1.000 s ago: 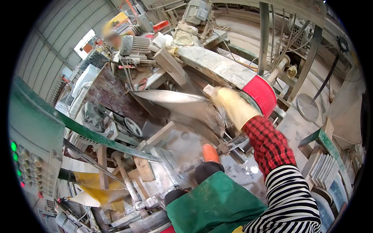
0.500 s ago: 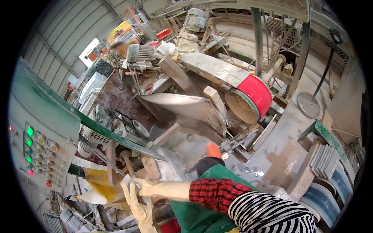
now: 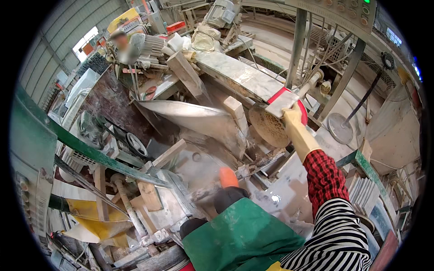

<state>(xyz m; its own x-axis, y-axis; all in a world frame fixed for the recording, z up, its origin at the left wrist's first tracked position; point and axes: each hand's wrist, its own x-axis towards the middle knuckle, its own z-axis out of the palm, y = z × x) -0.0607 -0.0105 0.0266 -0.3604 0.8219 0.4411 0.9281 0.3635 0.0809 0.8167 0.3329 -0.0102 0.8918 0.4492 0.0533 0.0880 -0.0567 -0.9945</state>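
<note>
My right hand, in a cream rubber glove, reaches out at the right with its fingers closed on a pale flat tile. The tile lies over the near end of a long whitish slab-like top and partly covers a red drum-like end. Beneath it is a round disc face caked with tan grit. A red plaid cuff and a striped sleeve cover my right arm. My left hand is out of view.
A green apron covers my lap, an orange boot tip beyond it. Tiles stand stacked at the right. A green curved rail and control panel are at left. Another person is far back.
My right hand has moved from the lower left, beside my left hand, out to the red drum with the tile. My left hand has left the view. The view has shifted rightward.
</note>
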